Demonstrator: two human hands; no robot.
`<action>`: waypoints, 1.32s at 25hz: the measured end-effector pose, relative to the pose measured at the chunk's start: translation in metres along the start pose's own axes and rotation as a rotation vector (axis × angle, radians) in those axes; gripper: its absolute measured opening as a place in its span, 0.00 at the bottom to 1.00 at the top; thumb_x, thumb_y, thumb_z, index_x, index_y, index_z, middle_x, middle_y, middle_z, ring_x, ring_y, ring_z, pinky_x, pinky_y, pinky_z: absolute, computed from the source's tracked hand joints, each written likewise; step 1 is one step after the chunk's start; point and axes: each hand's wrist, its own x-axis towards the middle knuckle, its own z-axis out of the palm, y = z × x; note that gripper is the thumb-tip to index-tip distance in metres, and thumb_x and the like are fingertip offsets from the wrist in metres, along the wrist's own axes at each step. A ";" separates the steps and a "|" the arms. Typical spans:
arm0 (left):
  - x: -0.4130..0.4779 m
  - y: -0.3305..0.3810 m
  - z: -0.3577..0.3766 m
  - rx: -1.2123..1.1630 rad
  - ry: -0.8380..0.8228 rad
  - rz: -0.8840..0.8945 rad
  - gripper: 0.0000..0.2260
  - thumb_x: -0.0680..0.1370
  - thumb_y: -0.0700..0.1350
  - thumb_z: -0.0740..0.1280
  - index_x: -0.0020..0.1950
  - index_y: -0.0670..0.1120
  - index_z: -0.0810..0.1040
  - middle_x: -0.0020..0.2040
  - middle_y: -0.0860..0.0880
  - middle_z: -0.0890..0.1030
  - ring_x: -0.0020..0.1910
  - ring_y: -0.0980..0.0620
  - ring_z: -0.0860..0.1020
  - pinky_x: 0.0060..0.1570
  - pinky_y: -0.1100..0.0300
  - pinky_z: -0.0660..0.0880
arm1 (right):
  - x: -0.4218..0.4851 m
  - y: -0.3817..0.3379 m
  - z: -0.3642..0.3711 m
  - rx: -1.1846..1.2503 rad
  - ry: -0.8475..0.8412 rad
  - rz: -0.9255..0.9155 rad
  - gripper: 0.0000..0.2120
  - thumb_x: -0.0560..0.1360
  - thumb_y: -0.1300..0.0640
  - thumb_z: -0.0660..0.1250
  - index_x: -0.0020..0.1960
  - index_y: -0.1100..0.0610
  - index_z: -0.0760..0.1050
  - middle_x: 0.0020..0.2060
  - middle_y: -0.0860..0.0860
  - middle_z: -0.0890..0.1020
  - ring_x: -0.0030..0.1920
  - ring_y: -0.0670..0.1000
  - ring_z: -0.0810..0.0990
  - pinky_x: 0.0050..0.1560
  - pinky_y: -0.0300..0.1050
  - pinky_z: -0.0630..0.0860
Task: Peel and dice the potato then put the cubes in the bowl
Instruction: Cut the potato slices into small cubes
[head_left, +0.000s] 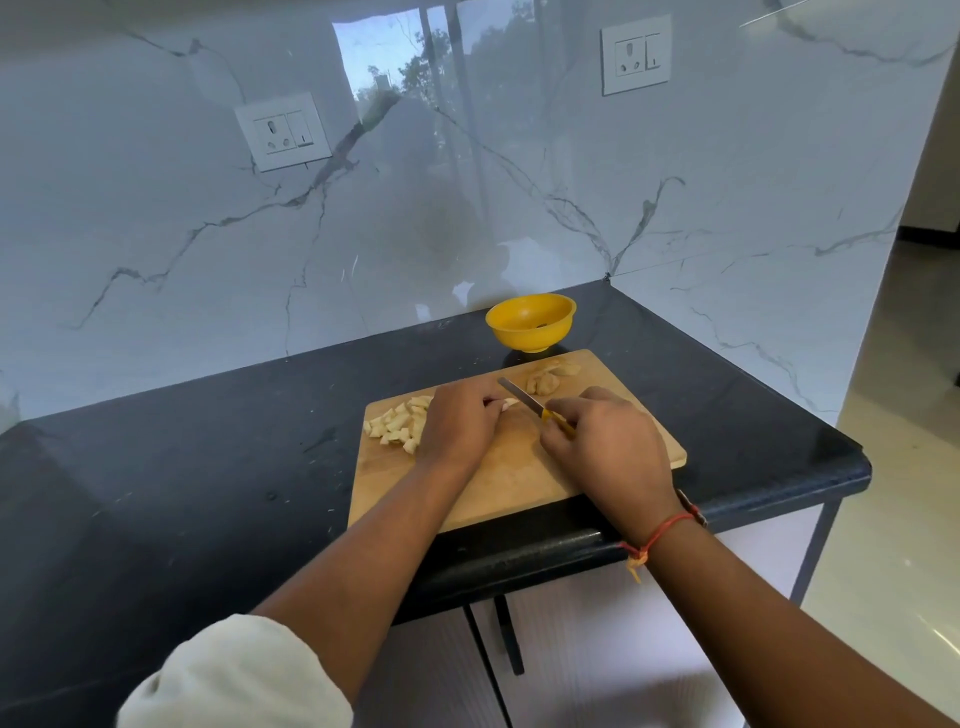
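Observation:
A wooden cutting board lies on the black counter. My left hand holds a pale potato strip down on the board, fingers curled over it. My right hand grips a yellow-handled knife, its blade angled up-left beside the strip's end. A heap of several potato cubes sits on the board left of my left hand. Brownish potato peels lie at the board's far right corner. A yellow bowl stands just behind the board.
The black counter runs left from the board; its rounded front edge is just below the board, its right end close to the board. Marble walls with two socket plates stand behind. Floor lies to the right.

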 end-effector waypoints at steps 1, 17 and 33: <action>-0.001 0.000 0.000 0.005 -0.006 0.007 0.06 0.79 0.45 0.69 0.49 0.49 0.86 0.44 0.53 0.85 0.43 0.56 0.80 0.47 0.58 0.77 | 0.000 -0.001 0.000 -0.013 -0.004 -0.015 0.14 0.79 0.45 0.63 0.61 0.44 0.81 0.42 0.44 0.77 0.37 0.45 0.75 0.32 0.36 0.70; -0.001 0.000 0.001 -0.013 -0.003 -0.019 0.06 0.80 0.43 0.69 0.48 0.47 0.87 0.44 0.51 0.85 0.42 0.55 0.79 0.45 0.58 0.76 | 0.014 -0.024 0.008 -0.295 -0.156 -0.091 0.13 0.82 0.51 0.58 0.52 0.51 0.82 0.42 0.50 0.75 0.40 0.50 0.76 0.38 0.42 0.71; -0.006 -0.003 0.001 0.001 0.081 -0.070 0.08 0.80 0.43 0.68 0.44 0.50 0.85 0.41 0.51 0.83 0.42 0.54 0.74 0.42 0.60 0.68 | -0.002 -0.035 -0.013 -0.332 -0.116 -0.078 0.11 0.79 0.52 0.61 0.50 0.48 0.82 0.40 0.47 0.74 0.38 0.50 0.76 0.37 0.44 0.76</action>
